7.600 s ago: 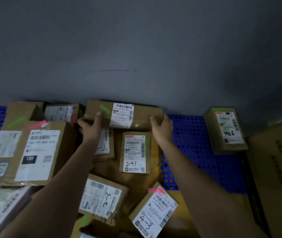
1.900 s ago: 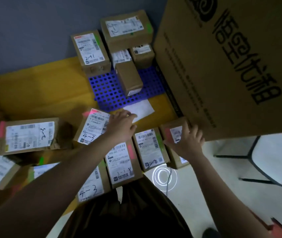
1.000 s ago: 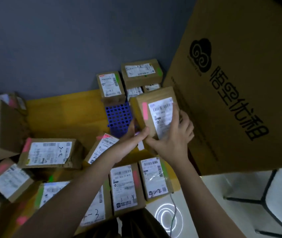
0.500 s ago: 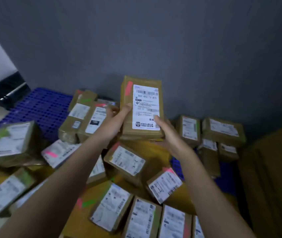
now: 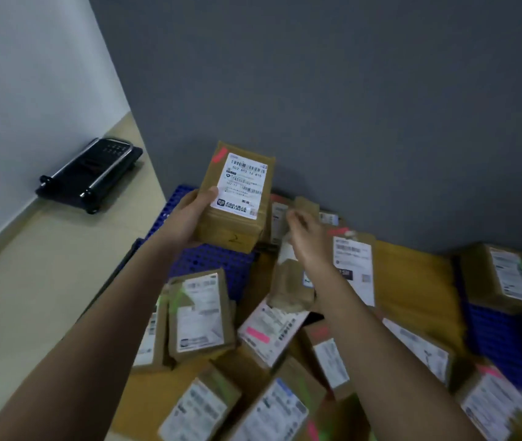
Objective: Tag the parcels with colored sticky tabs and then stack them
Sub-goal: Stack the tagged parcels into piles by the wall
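The small brown parcel, stiff and probably light, is gripped low on its side by the left hand, while the right hand is held loose and empty.

Half a second back both hands were on the parcel, now only the left hand grips it, thumb on the label's edge. The right hand has let go and dropped off to the right, fingers loose, blurry, over the pile. The parcel's moved left too, out over the blue pallet instead of the heap. View swung left as well, so a white wall, tan floor and a black cart came in.
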